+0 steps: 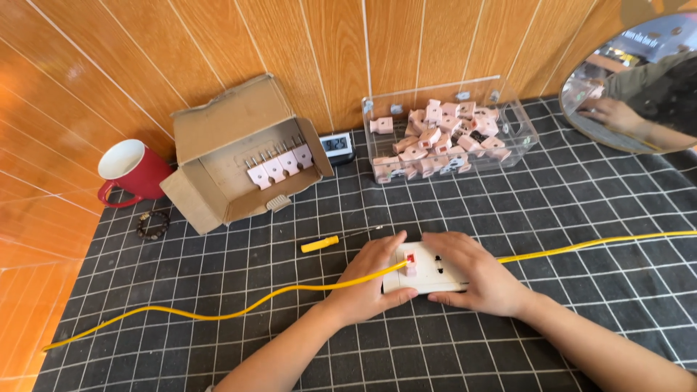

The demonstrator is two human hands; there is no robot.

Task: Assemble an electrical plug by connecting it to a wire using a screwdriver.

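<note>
A white socket box (435, 272) with a red switch lies on the black checked mat (218, 276) near the front. My left hand (370, 279) grips its left end, thumb under the front edge. My right hand (475, 272) lies over its right half, fingers spread on top. A small pink plug (411, 267) sits in the box between my hands. A yellow cable (218, 308) runs across the mat from far left, over my left hand, to the box and on to the right edge. A yellow-handled screwdriver (330, 241) lies just behind my left hand.
An open cardboard box (218, 156) with a row of pink plugs stands at the back left. A clear plastic bin (519, 123) holds several pink plugs. A red mug (134, 170), a bead bracelet (152, 225), a small digital clock (336, 145) and a round mirror (639, 87) are around.
</note>
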